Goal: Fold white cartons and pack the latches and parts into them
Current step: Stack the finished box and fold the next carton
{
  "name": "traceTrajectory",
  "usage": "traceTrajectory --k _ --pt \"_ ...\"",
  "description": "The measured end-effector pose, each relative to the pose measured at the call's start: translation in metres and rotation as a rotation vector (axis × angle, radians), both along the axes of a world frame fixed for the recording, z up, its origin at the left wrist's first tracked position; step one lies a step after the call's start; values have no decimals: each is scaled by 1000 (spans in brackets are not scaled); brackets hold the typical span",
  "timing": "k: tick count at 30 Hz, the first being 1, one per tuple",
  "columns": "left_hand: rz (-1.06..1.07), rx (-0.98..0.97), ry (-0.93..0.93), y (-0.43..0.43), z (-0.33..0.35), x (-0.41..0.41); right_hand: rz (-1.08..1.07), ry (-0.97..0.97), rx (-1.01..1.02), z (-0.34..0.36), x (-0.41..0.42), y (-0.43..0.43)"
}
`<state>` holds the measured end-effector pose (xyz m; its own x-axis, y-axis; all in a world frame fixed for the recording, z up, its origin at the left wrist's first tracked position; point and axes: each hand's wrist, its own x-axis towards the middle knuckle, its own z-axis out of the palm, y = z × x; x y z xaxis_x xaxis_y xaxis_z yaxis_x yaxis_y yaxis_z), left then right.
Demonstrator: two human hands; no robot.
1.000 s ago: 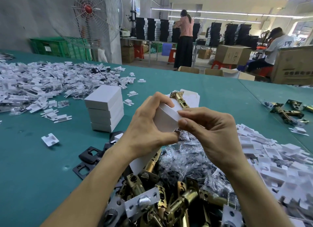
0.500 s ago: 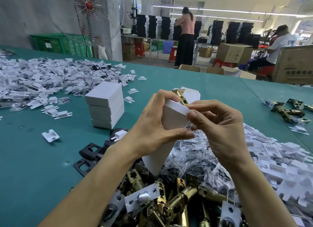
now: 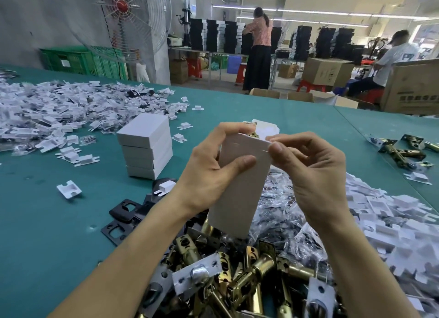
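We are holding the white carton (image 3: 240, 194) upright at the centre of the view, above the heap of brass latches (image 3: 240, 277) lying at six o'clock. Our left hand (image 3: 209, 173) is clamping the carton's left side, with the thumb lying across the front face and the fingers curling over the top edge. Our right hand (image 3: 313, 175) is pinching the carton's top right corner between thumb and forefinger. One latch tip (image 3: 253, 134) is poking out of the open top at twelve o'clock, just in front of the raised flap (image 3: 267, 129). At ten o'clock a stack of closed cartons (image 3: 147, 144) is sitting on the green table (image 3: 47, 241), well apart from our hands. Black plates (image 3: 123, 211) are lying at eight o'clock, clear bags of parts (image 3: 280, 213) are piling up at four o'clock, and white plastic inserts (image 3: 47, 108) are spreading out at nine o'clock.
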<state>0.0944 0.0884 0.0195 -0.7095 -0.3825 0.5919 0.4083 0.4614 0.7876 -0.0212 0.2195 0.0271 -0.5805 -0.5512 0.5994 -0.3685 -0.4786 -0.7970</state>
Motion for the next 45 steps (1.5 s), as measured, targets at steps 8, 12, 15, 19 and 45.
traceTrajectory --k 8,12,15,19,45 --pt "-41 186 -62 -7 -5 0 -43 79 119 -1 0 0" --pt "-92 184 -215 -16 -6 5 -137 141 239 -3 -4 1" --pt "-144 185 -269 -20 -6 7 -162 189 264 -2 -6 2" --pt "-126 211 -243 -19 -6 7 -141 254 319 -3 -4 2" --pt "88 649 -412 -23 14 9 -175 301 149 11 5 5"
